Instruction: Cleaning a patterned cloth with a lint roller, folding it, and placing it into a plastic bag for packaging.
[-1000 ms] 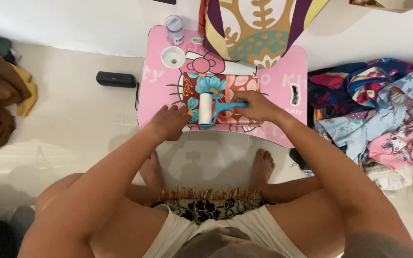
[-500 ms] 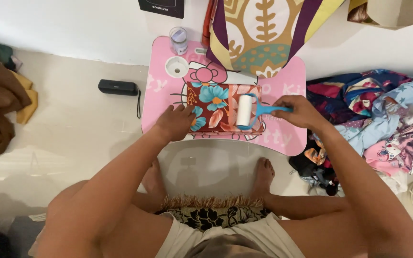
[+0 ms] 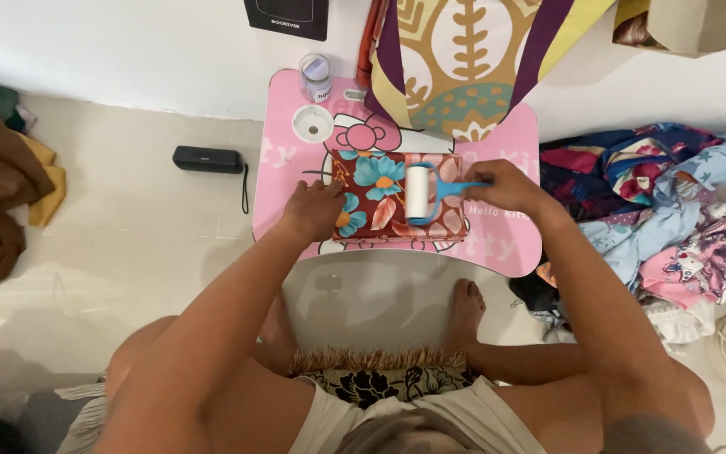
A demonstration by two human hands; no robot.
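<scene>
Roller handle (image 3: 464, 186) hidden in right hand (image 3: 510, 187); cloth's (image 3: 384, 206) left edge perhaps covered.

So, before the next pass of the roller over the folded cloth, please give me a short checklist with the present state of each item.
1. Left hand presses the folded floral cloth flat: ok.
2. Right hand grips the blue handle of the lint roller: ok.
3. Roller lies on the cloth: ok.
4. Cloth lies fully on the pink lap table: ok.
5. Roller sheet is fresh: cannot tell.
</scene>
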